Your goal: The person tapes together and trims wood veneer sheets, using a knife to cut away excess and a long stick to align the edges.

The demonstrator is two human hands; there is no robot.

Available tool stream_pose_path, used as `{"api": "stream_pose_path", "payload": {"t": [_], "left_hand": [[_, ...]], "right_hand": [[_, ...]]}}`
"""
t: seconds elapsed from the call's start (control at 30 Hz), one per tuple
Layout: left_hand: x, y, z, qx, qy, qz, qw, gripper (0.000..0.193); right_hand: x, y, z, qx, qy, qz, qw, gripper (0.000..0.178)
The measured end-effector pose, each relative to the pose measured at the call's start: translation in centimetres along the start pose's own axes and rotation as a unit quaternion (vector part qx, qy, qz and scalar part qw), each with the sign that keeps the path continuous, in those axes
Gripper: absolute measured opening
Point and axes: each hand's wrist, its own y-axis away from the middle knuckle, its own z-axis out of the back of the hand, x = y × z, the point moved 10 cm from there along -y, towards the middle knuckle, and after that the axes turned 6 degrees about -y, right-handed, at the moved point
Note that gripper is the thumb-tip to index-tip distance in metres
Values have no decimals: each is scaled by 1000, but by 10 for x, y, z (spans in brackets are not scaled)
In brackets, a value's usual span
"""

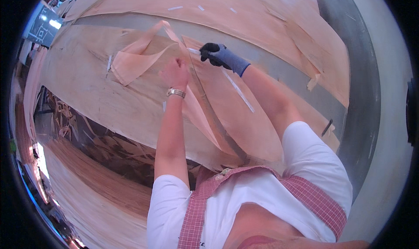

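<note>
White shirt (286, 205) and checked apron (315, 199): nearest the camera, close over the worktop; leaning in harder could crush the thin wood along its near edge.
Pale near sheet (87, 81): spread beneath the left forearm, its surface rippled; a dragging arm could shift or split it.
Narrow panel (248, 122): right of a dark gap, under the right hand's reach; if it slides, the two edges may not meet evenly.
Loose veneer ribbon (135, 63): arched above the near sheet, curled end to the left, tail running down beside the left wrist; a sharp tug or twist could tear it.
Right hand (214, 55): gloved, thumb and fingers pinching a tape piece; thick fingertips may dull its feel.
Left hand (176, 74): bare, fingers curled in at the ribbon; I cannot tell whether they grip it. A slack hold could let it spring.
Watch (176, 92): metal, on the left wrist; links could snag veneer.
Tape piece (194, 51): white, poking toward the left hand near the gap's upper end; it could fold or stick crooked.
</note>
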Motion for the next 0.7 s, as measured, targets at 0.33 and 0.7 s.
{"api": "stream_pose_path", "payload": {"t": [0.33, 0.7], "left_hand": [[-24, 14, 50, -228, -181, -157, 944, 55], [-50, 18, -41, -105, -191, -153, 964, 51]], "right_hand": [[-35, -38, 5, 12, 2, -84, 996, 21], [-42, -49, 14, -59, 4, -81, 995, 23]]}}
